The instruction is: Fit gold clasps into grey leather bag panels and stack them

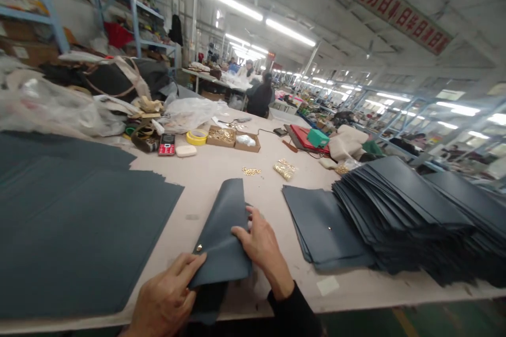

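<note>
A dark blue-grey sheet (226, 231), bent over on itself, lies at the table's near edge between my hands. My left hand (168, 292) pinches its lower left edge, just below a small gold stud (199, 247). On the right side, my right hand (259, 239) holds the sheet's edge, thumb on top and fingers partly hidden behind it. Large dark sheets (79, 221) are spread at the left. To the right, a flat dark piece with a gold stud (329, 228) lies beside a tall fanned stack of similar pieces (403, 200).
Behind the sheet are loose gold parts (251, 171), a bag of gold parts (284, 169), open boxes (221, 136), yellow tape (196, 137) and a red phone (166, 145). A green box (317, 138) stands further right. A person (260, 97) is in the background.
</note>
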A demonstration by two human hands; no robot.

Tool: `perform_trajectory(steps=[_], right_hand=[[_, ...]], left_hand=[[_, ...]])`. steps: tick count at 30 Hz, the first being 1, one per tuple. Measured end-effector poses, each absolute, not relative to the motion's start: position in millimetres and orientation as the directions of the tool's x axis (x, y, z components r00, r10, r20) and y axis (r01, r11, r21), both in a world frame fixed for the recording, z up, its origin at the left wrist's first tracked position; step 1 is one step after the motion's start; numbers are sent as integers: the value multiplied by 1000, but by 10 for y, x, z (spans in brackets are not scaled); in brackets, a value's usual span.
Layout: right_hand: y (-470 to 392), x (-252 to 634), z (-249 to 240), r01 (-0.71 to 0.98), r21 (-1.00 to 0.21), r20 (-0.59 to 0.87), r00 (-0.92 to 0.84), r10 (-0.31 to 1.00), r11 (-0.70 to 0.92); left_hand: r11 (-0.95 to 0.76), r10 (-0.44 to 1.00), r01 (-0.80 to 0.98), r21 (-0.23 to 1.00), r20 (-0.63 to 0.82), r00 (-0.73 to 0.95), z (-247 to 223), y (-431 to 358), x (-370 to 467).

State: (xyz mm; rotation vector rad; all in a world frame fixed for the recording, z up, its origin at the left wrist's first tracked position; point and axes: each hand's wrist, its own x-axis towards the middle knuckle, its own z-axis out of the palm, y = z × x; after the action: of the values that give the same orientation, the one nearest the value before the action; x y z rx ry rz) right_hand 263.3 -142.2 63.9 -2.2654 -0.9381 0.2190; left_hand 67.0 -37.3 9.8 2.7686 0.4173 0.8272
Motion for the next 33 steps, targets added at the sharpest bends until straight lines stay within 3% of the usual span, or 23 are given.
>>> perform_trajectory(steps=[2,4,8,11,14,16,17,19,21,23,25,28,33], right_hand=[[-1510,2684,651,491,-745,53,718,694,-452],[-1563,2805,709,473,-792,74,703,707,-387],[-1917,3334,1028,522,-750,146,730,668,-406],[-2520,3898,1304,541,-586,198,818,541,-603],[-3132,4445,1430,426,-334,217,903,371,-841],[-3392,4625,1424,395,-138,306,889,340,-908],[-3455,4622,1400,392,-101,357,872,335,-914],[-3423,4418,1307,420,-181,374,866,333,-889],[-3196,4004,1158,475,-428,272,879,391,-769],[-2841,3489,988,520,-687,152,786,600,-508],[-2460,2978,854,505,-821,122,610,783,-266],[-1993,2381,783,535,-844,190,371,909,-42],[-1554,1927,775,568,-807,296,156,942,160]], left_hand=[[-911,350,165,378,498,794,60,-475,733],[-829,419,130,543,451,788,44,-602,807],[-604,555,161,781,266,788,209,-825,892],[-484,606,265,834,101,789,463,-914,887],[-373,586,242,896,25,810,645,-943,870],[-265,576,227,937,-35,817,678,-947,863],[-198,570,237,951,-85,817,672,-948,860],[-123,562,267,956,-155,813,632,-944,855],[-220,579,259,940,-88,811,579,-925,848],[-404,582,228,886,57,811,539,-893,833],[-526,565,219,822,145,812,530,-859,805],[-579,555,239,779,163,816,573,-818,739],[-521,598,274,808,117,793,673,-751,558]])
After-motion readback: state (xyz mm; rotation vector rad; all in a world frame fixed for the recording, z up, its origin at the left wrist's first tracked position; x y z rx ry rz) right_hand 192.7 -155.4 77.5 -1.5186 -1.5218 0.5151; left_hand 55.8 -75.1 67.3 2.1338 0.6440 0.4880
